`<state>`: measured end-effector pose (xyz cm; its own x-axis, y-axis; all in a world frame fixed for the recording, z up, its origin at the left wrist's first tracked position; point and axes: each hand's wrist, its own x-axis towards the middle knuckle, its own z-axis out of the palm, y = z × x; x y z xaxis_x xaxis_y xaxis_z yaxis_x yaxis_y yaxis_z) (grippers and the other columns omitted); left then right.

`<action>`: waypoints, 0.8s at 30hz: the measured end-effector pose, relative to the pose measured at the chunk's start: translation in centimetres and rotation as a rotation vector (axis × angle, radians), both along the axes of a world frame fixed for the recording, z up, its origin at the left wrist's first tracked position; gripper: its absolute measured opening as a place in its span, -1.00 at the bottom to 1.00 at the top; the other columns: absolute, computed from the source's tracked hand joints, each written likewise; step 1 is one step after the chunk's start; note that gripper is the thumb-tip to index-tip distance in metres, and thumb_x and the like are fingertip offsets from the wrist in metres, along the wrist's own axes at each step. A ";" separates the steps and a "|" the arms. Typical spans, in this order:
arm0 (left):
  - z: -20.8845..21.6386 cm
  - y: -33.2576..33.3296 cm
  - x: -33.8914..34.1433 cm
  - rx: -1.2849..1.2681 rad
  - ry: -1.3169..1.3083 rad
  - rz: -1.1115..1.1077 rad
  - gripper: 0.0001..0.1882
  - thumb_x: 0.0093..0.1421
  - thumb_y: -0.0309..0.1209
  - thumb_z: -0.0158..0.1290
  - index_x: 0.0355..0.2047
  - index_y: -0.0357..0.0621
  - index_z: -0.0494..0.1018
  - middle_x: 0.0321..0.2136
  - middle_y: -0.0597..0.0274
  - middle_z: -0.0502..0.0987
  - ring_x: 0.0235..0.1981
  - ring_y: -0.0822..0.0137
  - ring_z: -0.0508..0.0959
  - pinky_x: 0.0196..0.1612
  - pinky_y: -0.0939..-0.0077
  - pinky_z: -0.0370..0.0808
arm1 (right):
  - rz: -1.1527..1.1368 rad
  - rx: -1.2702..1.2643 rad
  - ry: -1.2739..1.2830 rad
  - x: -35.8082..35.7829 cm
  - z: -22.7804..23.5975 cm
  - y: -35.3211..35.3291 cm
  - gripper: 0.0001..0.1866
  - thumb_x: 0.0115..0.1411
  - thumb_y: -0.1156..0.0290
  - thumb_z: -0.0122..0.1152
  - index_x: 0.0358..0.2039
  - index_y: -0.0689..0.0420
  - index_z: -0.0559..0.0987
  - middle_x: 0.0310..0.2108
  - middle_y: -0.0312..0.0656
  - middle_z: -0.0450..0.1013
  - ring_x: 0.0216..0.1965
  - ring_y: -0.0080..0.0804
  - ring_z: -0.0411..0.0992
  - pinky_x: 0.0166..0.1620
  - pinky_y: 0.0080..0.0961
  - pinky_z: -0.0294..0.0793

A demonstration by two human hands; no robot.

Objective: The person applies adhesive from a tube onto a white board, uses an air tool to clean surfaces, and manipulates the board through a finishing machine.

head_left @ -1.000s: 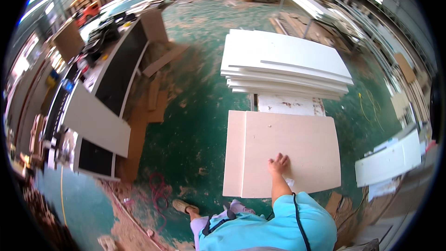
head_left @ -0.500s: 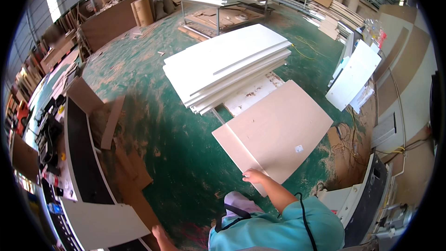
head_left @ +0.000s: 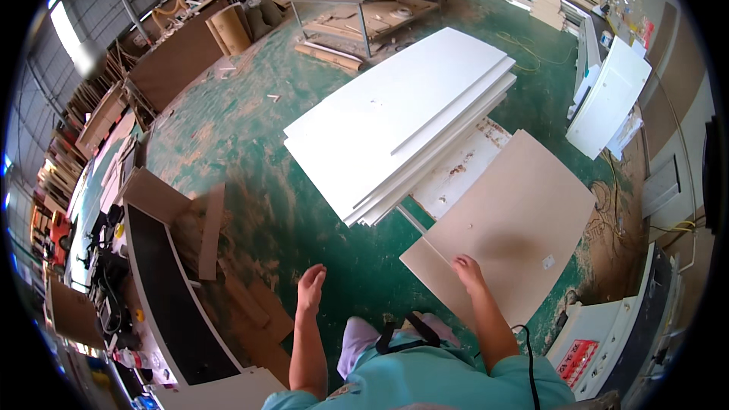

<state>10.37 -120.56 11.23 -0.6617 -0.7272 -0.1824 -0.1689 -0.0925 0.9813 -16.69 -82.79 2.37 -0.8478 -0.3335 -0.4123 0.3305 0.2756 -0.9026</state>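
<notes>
My right hand (head_left: 468, 271) is over the tan board (head_left: 516, 212), near its left edge. Its fingers are loosely bent and nothing shows in them. My left hand (head_left: 310, 287) hangs in the air over the green floor, left of the board, with fingers slightly curled and nothing held. The tan board lies flat with a small white label (head_left: 548, 262) near its right side. Beyond it rises a stack of white panels (head_left: 402, 106), its layers slightly offset. A worn white surface (head_left: 463, 167) shows between the stack and the board.
To my left stands a bench with a dark panel (head_left: 178, 296), with tools piled beside it. Cardboard pieces (head_left: 258, 307) lie on the floor next to it. A white panel (head_left: 611, 99) leans at the right. Farther back, a metal-framed table (head_left: 364, 11) carries more panels.
My left hand has come up from the lower left toward the middle. My right hand has left the board's near edge and moved farther over it. The view has shifted.
</notes>
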 end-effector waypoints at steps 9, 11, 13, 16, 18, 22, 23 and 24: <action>10.6 -17.7 -28.7 -0.519 0.011 -0.325 -0.63 0.25 -0.43 0.10 0.06 -0.24 0.44 0.05 0.09 0.48 0.07 0.22 0.47 0.14 0.36 0.36 | -0.083 -0.171 0.056 -8.1 8.8 -12.0 -0.68 0.20 0.43 0.18 -0.03 0.21 0.55 -0.18 -0.23 0.53 -0.12 -0.46 0.46 -0.01 -0.54 0.41; 8.9 -22.5 -35.3 -0.700 0.013 -0.370 -0.58 0.20 -0.43 0.13 0.07 -0.21 0.43 0.13 0.02 0.40 0.16 0.12 0.39 0.20 0.28 0.32 | -0.177 -0.160 0.025 -9.6 9.4 -14.5 -0.66 0.22 0.43 0.17 0.01 0.20 0.53 -0.16 -0.22 0.51 -0.10 -0.46 0.45 0.01 -0.55 0.40; 7.9 -26.2 -40.8 -0.848 0.007 -0.340 -0.53 0.12 -0.38 0.18 0.06 -0.20 0.43 0.11 -0.11 0.39 0.15 -0.08 0.37 0.19 0.14 0.33 | -0.295 -0.115 -0.006 -11.1 11.9 -18.2 -0.63 0.23 0.44 0.15 0.06 0.20 0.49 -0.11 -0.19 0.49 -0.07 -0.46 0.43 0.04 -0.55 0.38; 6.9 -29.1 -48.5 -0.934 0.047 -0.357 -0.42 0.10 -0.34 0.18 0.14 -0.20 0.36 0.15 -0.19 0.34 0.17 -0.16 0.32 0.21 0.10 0.29 | -0.380 -0.104 0.156 -13.5 12.2 -22.4 -0.64 0.28 0.46 0.07 0.09 0.22 0.45 -0.05 -0.20 0.45 -0.02 -0.45 0.39 0.07 -0.47 0.35; 6.1 -30.8 -50.9 -0.961 0.027 -0.398 -0.41 0.10 -0.32 0.18 0.15 -0.21 0.35 0.16 -0.20 0.33 0.16 -0.17 0.32 0.21 0.09 0.29 | -0.491 -0.215 0.185 -15.4 13.2 -26.3 -0.58 0.29 0.45 0.07 0.16 0.20 0.38 0.00 -0.19 0.42 0.02 -0.43 0.36 0.10 -0.45 0.33; 5.0 -29.7 -52.6 -1.154 0.018 -0.305 -0.43 0.10 -0.29 0.17 0.10 -0.28 0.38 0.07 -0.18 0.40 0.07 -0.14 0.38 0.14 0.04 0.31 | -0.747 -0.220 0.237 -17.2 13.6 -30.9 -0.49 0.30 0.41 0.07 0.25 0.16 0.28 0.05 -0.19 0.39 0.07 -0.40 0.32 0.15 -0.43 0.28; 4.9 -29.7 -52.1 -1.219 0.079 -0.313 -0.43 0.08 -0.26 0.19 0.08 -0.25 0.39 -0.01 -0.15 0.44 0.02 -0.12 0.40 0.10 0.01 0.32 | -0.797 -0.322 0.174 -17.3 12.9 -31.4 -0.49 0.32 0.33 0.06 0.26 0.14 0.28 0.06 -0.17 0.38 0.09 -0.37 0.32 0.15 -0.41 0.29; 4.7 -29.1 -50.9 -1.199 -0.028 -0.325 -0.41 0.05 -0.24 0.21 0.09 -0.19 0.40 -0.05 -0.11 0.44 0.00 -0.12 0.40 0.08 0.00 0.33 | -0.834 -0.426 0.133 -17.3 12.5 -31.5 -0.48 0.34 0.26 0.04 0.26 0.12 0.28 0.08 -0.16 0.38 0.11 -0.34 0.32 0.16 -0.39 0.30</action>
<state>-40.51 -149.67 15.94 -0.8487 -0.2478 0.4673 -0.0382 0.9099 0.4131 -33.96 -114.27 14.83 -0.9121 0.3008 -0.2785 0.1596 -0.3651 -0.9172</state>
